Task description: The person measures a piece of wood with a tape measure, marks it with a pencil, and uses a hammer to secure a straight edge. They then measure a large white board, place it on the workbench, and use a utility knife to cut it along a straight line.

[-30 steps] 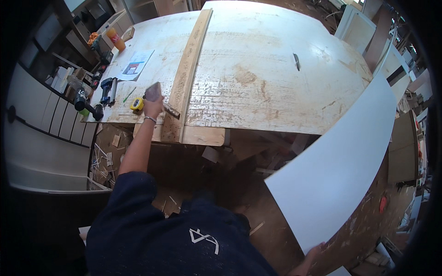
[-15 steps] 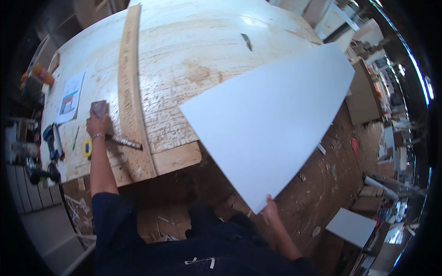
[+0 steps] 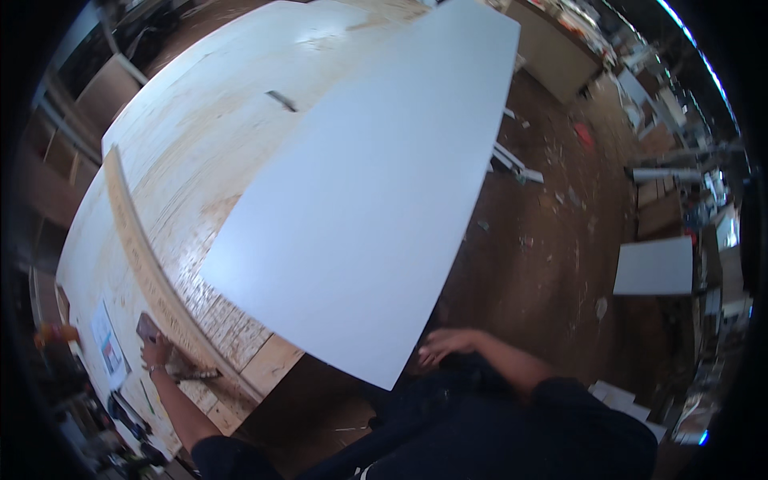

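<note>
I'm looking at a big white board (image 3: 368, 192) that is lying over the tabletop (image 3: 232, 144), its near corner poking out past the edge, so I guess the tabletop is carrying most of its weight. Just beside that corner, on the board's right, the right hand (image 3: 448, 344) is hovering; its grip is looking loose and wide, with nothing in it, and I can't tell if a fingertip is touching the edge. Maybe it is being held so close to guard the board from slipping. Well to the left of the board, the left hand (image 3: 156, 352) is holding a small flat block (image 3: 147, 326), brownish with square corners, its grip wrapping the near end; perhaps the person is leaning there for balance. The board is looking smooth and a bit shiny, while the tabletop on its left is showing rough, blotchy brown patches. Between the board and the left hand, a long wood strip (image 3: 152, 272) is lying, yellowish with dark marks. Left of the board's far half, a slim dark tool (image 3: 282, 101) is resting, maybe set aside to leave room.
</note>
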Demonstrator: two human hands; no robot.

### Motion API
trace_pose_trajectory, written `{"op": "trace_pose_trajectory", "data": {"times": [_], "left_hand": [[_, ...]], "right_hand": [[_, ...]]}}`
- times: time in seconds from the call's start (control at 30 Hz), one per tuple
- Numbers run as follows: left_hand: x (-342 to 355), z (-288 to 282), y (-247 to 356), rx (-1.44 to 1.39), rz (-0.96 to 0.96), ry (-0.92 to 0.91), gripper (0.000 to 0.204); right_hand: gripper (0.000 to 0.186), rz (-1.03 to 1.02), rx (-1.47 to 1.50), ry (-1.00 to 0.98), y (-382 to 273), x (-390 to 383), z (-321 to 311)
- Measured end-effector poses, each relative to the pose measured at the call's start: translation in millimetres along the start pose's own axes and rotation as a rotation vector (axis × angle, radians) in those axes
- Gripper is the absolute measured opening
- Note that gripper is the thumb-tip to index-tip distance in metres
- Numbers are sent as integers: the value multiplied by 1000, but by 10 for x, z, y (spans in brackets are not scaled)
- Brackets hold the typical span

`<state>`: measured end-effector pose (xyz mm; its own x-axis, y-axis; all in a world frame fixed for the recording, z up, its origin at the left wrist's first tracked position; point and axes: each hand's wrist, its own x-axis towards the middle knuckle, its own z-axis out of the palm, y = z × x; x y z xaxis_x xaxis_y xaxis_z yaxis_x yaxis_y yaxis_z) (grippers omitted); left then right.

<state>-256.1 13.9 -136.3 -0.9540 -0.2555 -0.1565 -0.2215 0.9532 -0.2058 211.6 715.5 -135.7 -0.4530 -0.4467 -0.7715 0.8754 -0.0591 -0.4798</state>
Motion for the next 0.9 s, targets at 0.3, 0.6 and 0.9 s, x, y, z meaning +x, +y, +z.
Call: {"op": "trace_pose_trajectory", "data": {"times": [0.3, 0.6, 0.9], "left_hand": [[-2515, -432, 2154, -700, 57, 463, 46], [-5237, -1182, 4994, -184, 163, -332, 81], [-4975, -1638, 6848, -15, 193, -740, 85]], "right_hand": [[39, -571, 369, 980, -485, -1125, -4028], [60, -979, 363, 1151, -2146, -365, -6503], [50, -1216, 304, 1064, -2704, 672, -6533]]}}
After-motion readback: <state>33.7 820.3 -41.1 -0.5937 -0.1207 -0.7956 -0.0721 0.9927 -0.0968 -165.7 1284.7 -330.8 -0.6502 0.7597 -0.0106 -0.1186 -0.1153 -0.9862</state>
